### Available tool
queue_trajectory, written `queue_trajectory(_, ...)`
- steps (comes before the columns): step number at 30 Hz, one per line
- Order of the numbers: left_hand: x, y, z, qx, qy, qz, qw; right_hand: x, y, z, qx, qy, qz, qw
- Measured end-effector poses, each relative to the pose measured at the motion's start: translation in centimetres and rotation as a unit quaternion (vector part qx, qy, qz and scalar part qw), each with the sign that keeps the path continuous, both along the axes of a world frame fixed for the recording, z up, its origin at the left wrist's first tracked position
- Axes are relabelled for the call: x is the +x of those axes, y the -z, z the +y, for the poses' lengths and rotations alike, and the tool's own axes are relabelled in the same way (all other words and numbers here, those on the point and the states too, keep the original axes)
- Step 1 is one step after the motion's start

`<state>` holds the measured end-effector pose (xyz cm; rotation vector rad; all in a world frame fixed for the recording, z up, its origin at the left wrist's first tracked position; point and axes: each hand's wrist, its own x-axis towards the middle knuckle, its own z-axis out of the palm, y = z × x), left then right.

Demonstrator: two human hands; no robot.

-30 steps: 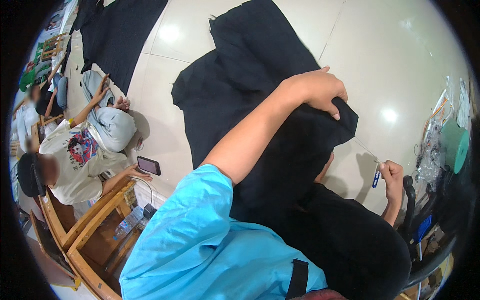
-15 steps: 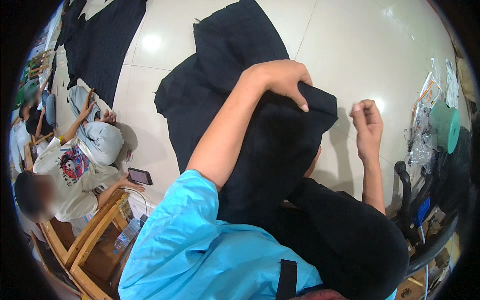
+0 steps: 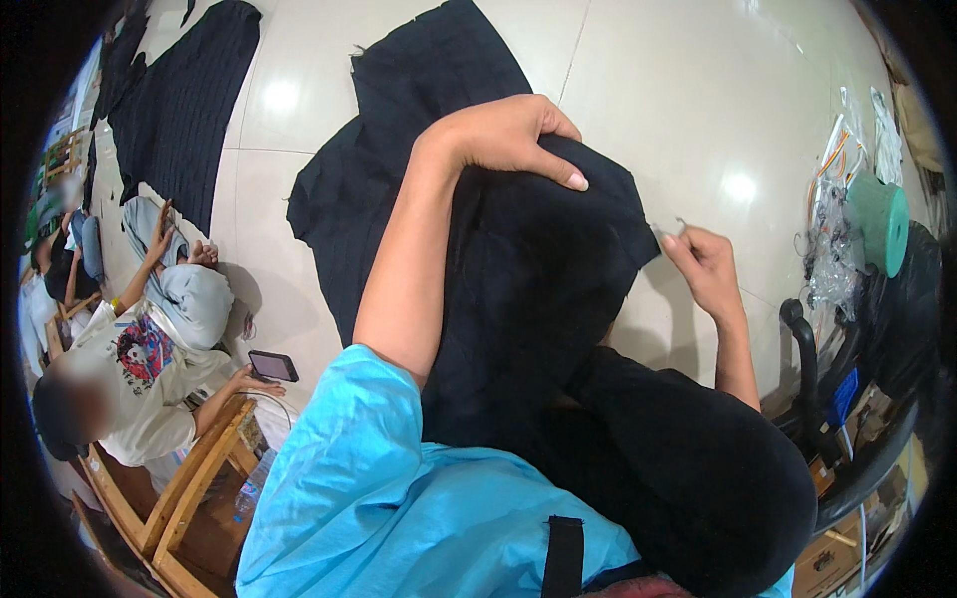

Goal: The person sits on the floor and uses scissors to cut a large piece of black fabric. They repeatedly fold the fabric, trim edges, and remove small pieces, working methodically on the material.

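Observation:
Black cloth (image 3: pixel 528 299) lies over my lap and reaches out onto the pale floor. My left hand (image 3: pixel 508 138) arches over its far part, the thumb on top and the fingertips hidden at the far side, gripping the cloth. Just off the right corner of the cloth is my right hand (image 3: pixel 706 267), its thumb and forefinger pinched together. A tiny dark thing shows by those fingertips, too small to name.
More black cloth (image 3: pixel 184 105) lies on the floor (image 3: pixel 299 60) at the far left. A seated co-worker at left holds a dark phone-like device (image 3: pixel 273 366) near a wooden chair (image 3: pixel 189 488). On the right stand a green spool (image 3: pixel 879 227), clear plastic wrap (image 3: pixel 829 264) and a black curved bar (image 3: pixel 867 483).
My right hand has come down and left, closer to the cloth's right corner. The corner is bent lower, and my left hand keeps its grip, shifted a little left and up in view.

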<state>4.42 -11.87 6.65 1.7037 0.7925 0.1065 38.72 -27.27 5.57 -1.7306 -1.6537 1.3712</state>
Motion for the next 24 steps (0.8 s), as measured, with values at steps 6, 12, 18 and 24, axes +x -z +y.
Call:
queue_trajectory(6,1.9,0.2,-0.3,0.022,0.040,0.042,0.998,11.4,3.2,-7.6,-0.102,0.109,0.051,0.988)
queue_trajectory(12,3.0,1.6,-0.7,0.005,0.050,0.027,0.998,4.6,-0.8,-2.4,0.195,0.173,0.180,0.949)
queue_trajectory(18,2.0,2.3,-0.2,0.090,0.076,0.073,0.990,-1.0,-2.8,3.3,0.233,0.205,0.298,0.903)
queue_trajectory(24,7.0,0.8,-3.0,0.130,0.123,0.068,0.982,-3.3,-4.6,3.0,0.172,0.065,0.292,0.939)
